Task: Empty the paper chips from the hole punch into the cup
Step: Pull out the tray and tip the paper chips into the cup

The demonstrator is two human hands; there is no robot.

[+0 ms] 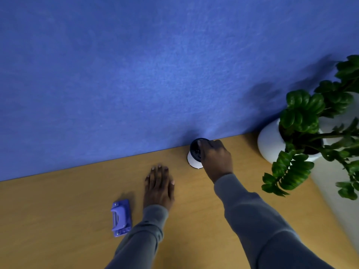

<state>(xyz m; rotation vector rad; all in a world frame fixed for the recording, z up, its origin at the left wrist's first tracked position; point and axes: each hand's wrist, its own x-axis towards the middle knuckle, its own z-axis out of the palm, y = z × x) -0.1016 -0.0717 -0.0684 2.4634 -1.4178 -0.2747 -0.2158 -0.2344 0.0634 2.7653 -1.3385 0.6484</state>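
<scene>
A small purple hole punch [120, 218] lies on the wooden desk [58, 220], left of my left forearm. My left hand [159, 186] rests flat on the desk, palm down, fingers together, holding nothing. A white paper cup [193, 159] with a dark lid or dark inside stands at the back of the desk against the blue wall. My right hand [215, 157] is closed around the cup's right side and rim, hiding part of it.
A blue felt partition [155, 74] rises along the desk's back edge. A white pot [269, 142] with a leafy green plant [310, 121] stands at the back right, close to my right hand. The desk's right edge runs diagonally below the plant.
</scene>
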